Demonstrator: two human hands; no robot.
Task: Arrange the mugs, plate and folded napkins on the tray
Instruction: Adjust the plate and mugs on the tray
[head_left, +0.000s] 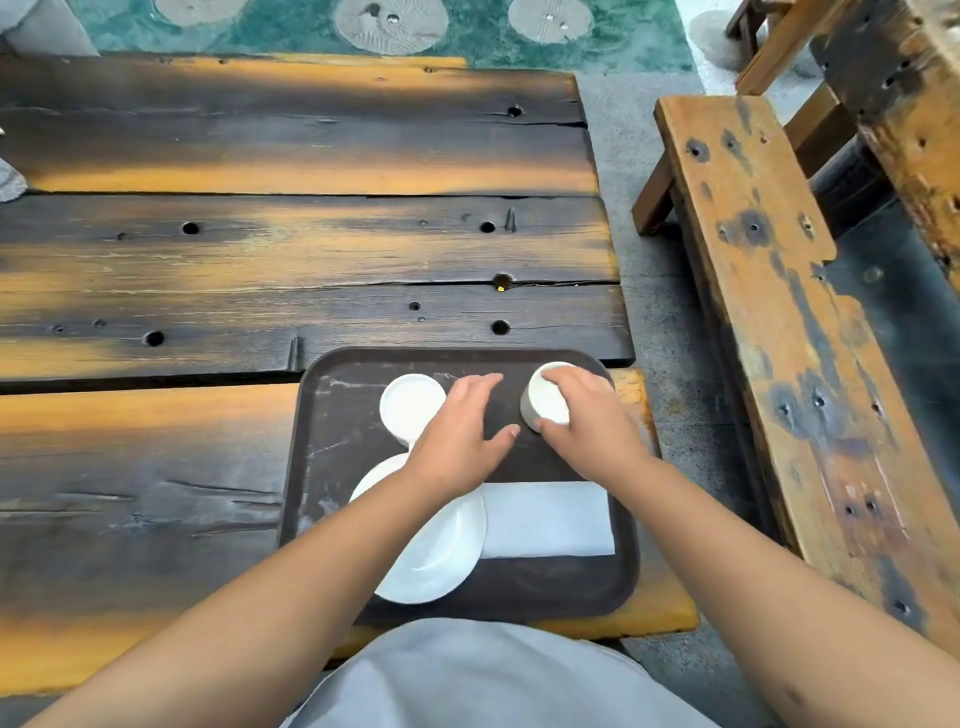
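Note:
A dark brown tray (332, 452) lies at the near right corner of the wooden table. On it stand two white mugs: one (410, 408) at the far left, one (545, 400) at the far right. My right hand (587, 426) grips the right mug from the side and over its rim. My left hand (462, 426) rests flat, fingers spread, on the tray between the two mugs, beside the left mug's handle. A white plate (441, 551) sits at the near left of the tray, partly hidden by my left forearm. A folded white napkin (550, 519) lies to its right.
The scorched plank table (260, 249) stretches away to the left and ahead. A wooden bench (769, 291) runs along the right, across a strip of concrete floor. The tray's near edge is close to the table edge and my grey clothing (467, 675).

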